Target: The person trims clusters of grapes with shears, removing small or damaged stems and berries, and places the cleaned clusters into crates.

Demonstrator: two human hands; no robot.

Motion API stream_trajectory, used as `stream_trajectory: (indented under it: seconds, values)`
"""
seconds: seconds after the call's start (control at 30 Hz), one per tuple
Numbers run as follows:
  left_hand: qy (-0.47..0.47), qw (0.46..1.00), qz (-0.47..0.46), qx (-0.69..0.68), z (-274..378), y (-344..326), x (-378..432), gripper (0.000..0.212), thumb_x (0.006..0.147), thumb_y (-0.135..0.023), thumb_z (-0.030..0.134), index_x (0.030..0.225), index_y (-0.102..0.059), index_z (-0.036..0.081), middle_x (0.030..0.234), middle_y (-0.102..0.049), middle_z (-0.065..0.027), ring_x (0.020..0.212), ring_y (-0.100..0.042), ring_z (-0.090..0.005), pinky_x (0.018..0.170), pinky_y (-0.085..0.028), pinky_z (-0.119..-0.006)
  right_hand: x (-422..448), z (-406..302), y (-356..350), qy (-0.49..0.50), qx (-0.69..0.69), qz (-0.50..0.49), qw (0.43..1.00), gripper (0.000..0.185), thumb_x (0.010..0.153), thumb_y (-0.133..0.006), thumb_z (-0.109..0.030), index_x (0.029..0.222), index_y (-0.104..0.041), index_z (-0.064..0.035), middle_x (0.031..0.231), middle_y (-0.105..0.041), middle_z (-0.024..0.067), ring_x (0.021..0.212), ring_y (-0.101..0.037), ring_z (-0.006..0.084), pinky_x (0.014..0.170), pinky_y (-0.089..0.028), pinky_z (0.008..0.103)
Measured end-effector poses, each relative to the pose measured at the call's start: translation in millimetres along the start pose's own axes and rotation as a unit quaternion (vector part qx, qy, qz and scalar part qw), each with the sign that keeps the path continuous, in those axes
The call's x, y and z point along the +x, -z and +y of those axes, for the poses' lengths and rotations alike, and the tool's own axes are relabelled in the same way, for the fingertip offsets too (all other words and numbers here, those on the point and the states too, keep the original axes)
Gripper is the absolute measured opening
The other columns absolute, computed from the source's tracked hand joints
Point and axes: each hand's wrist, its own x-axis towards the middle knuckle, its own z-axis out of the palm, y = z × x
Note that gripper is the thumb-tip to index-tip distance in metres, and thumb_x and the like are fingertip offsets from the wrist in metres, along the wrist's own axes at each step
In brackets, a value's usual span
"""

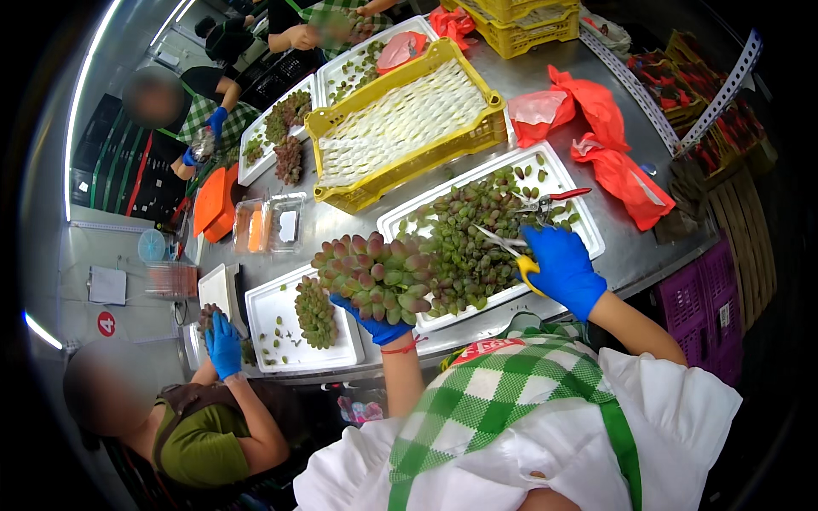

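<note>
My left hand (pixel 376 324), in a blue glove, supports a large bunch of reddish-green grapes (pixel 377 274) from below. My right hand (pixel 562 265), gloved the same way, grips yellow-handled scissors (pixel 529 271), their blades apart and pointing left over a heap of grapes (pixel 476 236). This heap lies in a white foam tray (pixel 588 233) in front of me. Red-handled pruning snips (pixel 553 196) rest at the tray's far right part. Another white foam tray (pixel 351 350), left of my left hand, holds a smaller grape bunch (pixel 316 313) and several loose grapes.
A yellow crate (pixel 409 172) with white padding stands beyond the trays. Clear plastic boxes (pixel 285 225) and an orange container (pixel 217 207) are at left, crumpled red wrappings (pixel 601 140) at right. A co-worker with blue gloves (pixel 223 348) is at lower left; others work across the metal table (pixel 664 255).
</note>
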Motion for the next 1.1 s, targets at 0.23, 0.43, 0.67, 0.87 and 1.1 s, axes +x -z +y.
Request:
stream_trajectory:
  seconds: [0.23,0.43,0.67,0.87,1.1]
  values:
    - [0.064,0.998,0.020,0.020,-4,-1,5,0.064,0.078,-0.039,0.051,0.125,-0.025,0.011,0.124,-0.033,-0.0086,0.111,-0.035,-0.0251,0.093,-0.029,-0.039,-36,45,-23,-0.018,-0.081,-0.185,0.979,0.024,0.060,-0.058,-0.027,0.070,-0.057,-0.0059,0.067,-0.057,0.0117,0.064,-0.056,0.0266,0.060,-0.042,0.0366]
    - [0.127,0.990,0.026,0.053,-7,0,-1,0.063,0.078,-0.040,0.050,0.125,-0.026,0.011,0.124,-0.034,-0.0090,0.110,-0.036,-0.0252,0.093,-0.030,-0.039,-25,40,14,-0.058,-0.036,-0.171,0.983,0.024,0.064,-0.056,-0.032,0.069,-0.059,-0.0089,0.066,-0.058,0.0126,0.061,-0.058,0.0251,0.054,-0.045,0.0341]
    - [0.143,0.984,0.053,0.092,-7,0,1,0.062,0.078,-0.041,0.048,0.124,-0.026,0.010,0.123,-0.034,-0.0094,0.110,-0.037,-0.0253,0.092,-0.031,-0.040,-1,13,2,-0.071,0.330,-0.048,0.940,0.044,0.065,-0.066,-0.032,0.097,-0.052,-0.0043,0.079,-0.058,0.0149,0.071,-0.057,0.0252,0.063,-0.045,0.0313]
    - [0.156,0.977,0.077,0.124,-11,-13,8,0.060,0.078,-0.041,0.047,0.124,-0.027,0.010,0.123,-0.035,-0.0098,0.109,-0.038,-0.0255,0.091,-0.032,-0.040,29,-44,21,-0.014,0.562,-0.078,0.823,0.043,0.077,-0.054,-0.006,0.116,-0.037,-0.0033,0.113,-0.045,0.0104,0.102,-0.046,0.0174,0.084,-0.040,0.0273]
    - [0.223,0.970,0.027,0.093,-16,3,1,0.055,0.078,-0.046,0.038,0.121,-0.029,0.007,0.120,-0.037,-0.0114,0.105,-0.043,-0.0257,0.086,-0.039,-0.037,46,-54,3,-0.025,0.590,-0.130,0.796,0.046,0.073,-0.062,-0.025,0.109,-0.044,-0.0039,0.092,-0.056,0.0095,0.082,-0.055,0.0141,0.074,-0.042,0.0266]
